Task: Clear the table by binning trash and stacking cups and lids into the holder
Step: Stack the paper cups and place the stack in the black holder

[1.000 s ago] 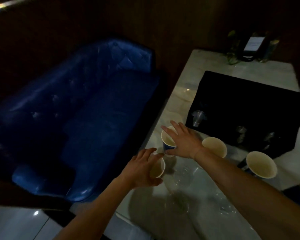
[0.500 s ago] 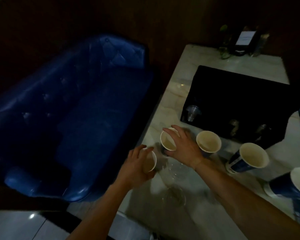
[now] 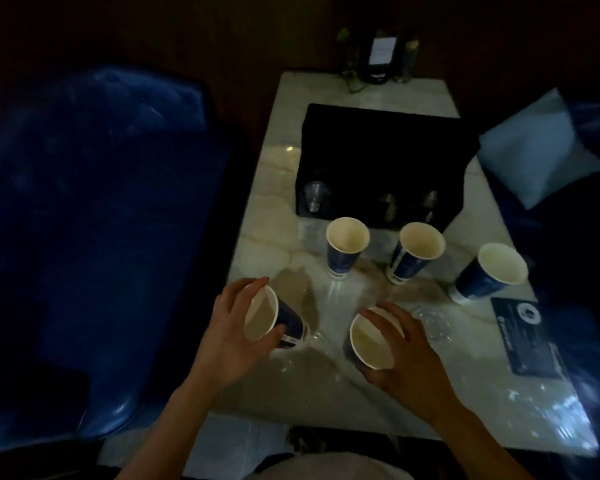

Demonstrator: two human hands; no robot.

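Observation:
My left hand (image 3: 234,336) grips a blue paper cup (image 3: 262,318), tilted with its mouth toward me, above the near left of the marble table (image 3: 274,188). My right hand (image 3: 400,355) holds a second blue paper cup (image 3: 369,341), also tilted toward me. Three more blue cups stand behind: one (image 3: 346,245) at centre, one (image 3: 417,251) to its right, one (image 3: 490,271) at far right. The black holder (image 3: 381,150) sits further back with a clear plastic cup (image 3: 315,196) in its left slot. Clear plastic lids (image 3: 432,322) lie near my right hand.
A blue sofa (image 3: 94,237) runs along the table's left side. A dark printed card (image 3: 523,336) and crinkled clear plastic (image 3: 565,410) lie at the table's right front. A pale cushion (image 3: 537,147) sits at the right. Bottles and a small sign (image 3: 381,55) stand at the far end.
Both hands closed on the two near cups, lifted and tilted them toward me, and moved apart. The view swung right, bringing the whole table and the right-hand cup into sight.

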